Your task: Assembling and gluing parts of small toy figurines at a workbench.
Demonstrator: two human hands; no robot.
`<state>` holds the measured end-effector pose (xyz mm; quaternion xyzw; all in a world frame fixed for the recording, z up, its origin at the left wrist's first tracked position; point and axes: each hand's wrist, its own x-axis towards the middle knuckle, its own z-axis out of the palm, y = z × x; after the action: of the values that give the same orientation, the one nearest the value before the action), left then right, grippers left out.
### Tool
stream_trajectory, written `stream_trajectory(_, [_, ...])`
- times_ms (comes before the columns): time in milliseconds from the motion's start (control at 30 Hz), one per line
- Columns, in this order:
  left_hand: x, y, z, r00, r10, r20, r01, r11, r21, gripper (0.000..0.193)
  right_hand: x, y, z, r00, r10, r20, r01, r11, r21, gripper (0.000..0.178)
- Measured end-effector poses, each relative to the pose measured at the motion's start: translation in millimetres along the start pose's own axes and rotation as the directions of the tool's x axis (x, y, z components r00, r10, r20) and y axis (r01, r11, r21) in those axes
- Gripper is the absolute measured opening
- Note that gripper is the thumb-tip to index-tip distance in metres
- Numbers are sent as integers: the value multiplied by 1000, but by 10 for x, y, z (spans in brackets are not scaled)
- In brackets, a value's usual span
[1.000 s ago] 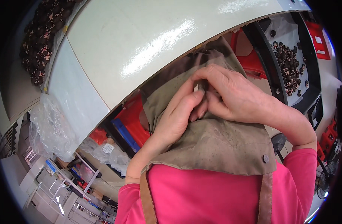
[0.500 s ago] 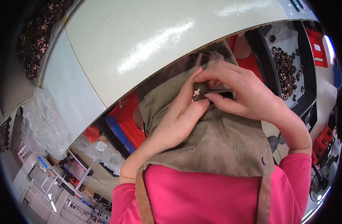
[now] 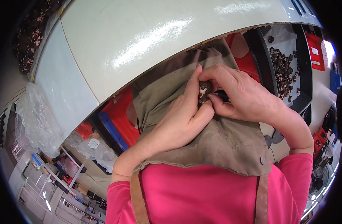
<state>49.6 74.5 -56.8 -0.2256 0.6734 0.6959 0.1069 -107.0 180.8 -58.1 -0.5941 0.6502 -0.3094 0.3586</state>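
In the head view, the small figure (image 3: 205, 88), dark with pale details, is above the apron (image 3: 230, 143), between both hands. The grip of the left hand (image 3: 180, 119) is closed around it; the right hand (image 3: 245, 93) pinches it, forefinger above, thumb low. One second ago, fingers mostly covered it; now its front shows, so the handling seems unfinished.

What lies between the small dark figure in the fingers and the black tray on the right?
In the head view, the right hand, then a patch of red plastic, lies between the dark figure and the black tray.
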Motion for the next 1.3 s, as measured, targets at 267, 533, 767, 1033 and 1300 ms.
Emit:
stream_trajectory(267, [0, -88, 2, 999, 44, -6, -44, 996, -72, 67, 5, 9, 20, 1000, -25, 19, 25, 1000, 18, 38])
stream_trajectory(533, [23, -93, -38, 995, -41, 86, 65, 952, -298, 61, 20, 1, -48, 983, 112, 143, -128, 986, 108, 39])
stream_trajectory(767, [18, 33, -84, 986, -115, 122, 162, 834, -528, 53, 23, -43, -132, 996, 85, 38, -91, 975, 202, 36])
stream_trajectory(1033, [-35, 53, -1, 995, -14, -100, -38, 863, -504, 47, -1, 38, -175, 989, 58, -134, 1, 915, 403, 29])
stream_trajectory(1300, [-40, 112, 34, 987, -3, -161, -74, 880, -469, 49, 8, 30, -127, 982, 23, -186, 28, 962, 270, 28])
